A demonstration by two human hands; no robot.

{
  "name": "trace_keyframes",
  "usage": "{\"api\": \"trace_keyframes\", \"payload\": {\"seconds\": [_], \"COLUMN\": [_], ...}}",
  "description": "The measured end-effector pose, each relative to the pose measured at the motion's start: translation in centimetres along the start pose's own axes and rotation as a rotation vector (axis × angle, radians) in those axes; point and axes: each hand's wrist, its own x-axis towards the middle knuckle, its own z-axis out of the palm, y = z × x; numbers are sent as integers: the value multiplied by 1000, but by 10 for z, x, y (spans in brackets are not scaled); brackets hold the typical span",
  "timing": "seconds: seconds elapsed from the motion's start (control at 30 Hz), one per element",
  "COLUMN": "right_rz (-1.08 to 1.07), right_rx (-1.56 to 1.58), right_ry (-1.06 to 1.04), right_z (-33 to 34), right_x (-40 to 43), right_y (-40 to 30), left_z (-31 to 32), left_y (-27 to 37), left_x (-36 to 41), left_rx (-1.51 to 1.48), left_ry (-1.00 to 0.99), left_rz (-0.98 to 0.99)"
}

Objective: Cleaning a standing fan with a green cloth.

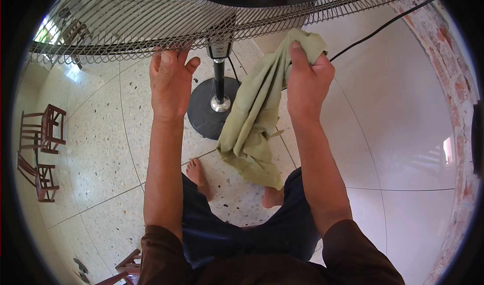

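Observation:
A pedestal fan stands before me, its round wire guard (124,24) spanning the top of the view. My left hand (170,77) is at the guard's lower rim, fingers curled against the wires and thumb apart; some fingertips are hidden. My right hand (310,80) grips one end of a light green cloth (253,114), thumb on top, just below the rim. The rest of the cloth hangs in folds toward my feet. Behind it rise the fan's black pole (219,75) and round dark base (204,111), partly covered by the cloth.
A black cable (382,27) runs at the upper right, near a rough wall edge with exposed brick (459,133). Wooden chairs (51,130) stand at the far left; another wooden piece of furniture (130,264) is close by at lower left. Speckled tiles (102,141) cover the floor.

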Motion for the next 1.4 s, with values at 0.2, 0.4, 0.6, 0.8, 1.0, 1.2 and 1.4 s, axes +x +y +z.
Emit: {"api": "trace_keyframes", "payload": {"seconds": [0.2,0.4,0.6,0.8,1.0,1.2,1.4], "right_rz": [-81,-92,-152,-209,-206,-229,-202], "right_rx": [-97,-136,-181,-142,-109,-106,-58], "right_ry": [-7,-6,-10,-37,-52,-43,-3], "right_z": [-2,-3,-4,-6,-9,-8,-4], "right_x": [-2,-2,-4,-6,-5,-6,-6], "right_y": [-9,-12,-24,-27,-34,-41,-37], "left_z": [-1,-3,0,-1,1,3,3], "left_y": [-1,-1,-1,0,0,0,1], "left_x": [0,0,0,0,0,0,0], "left_rx": [-14,-22,-15,6,0,-2,0], "left_ry": [-10,-6,2,-1,-24,-6,10], "left_rz": [6,1,3,1,12,16,13]}}
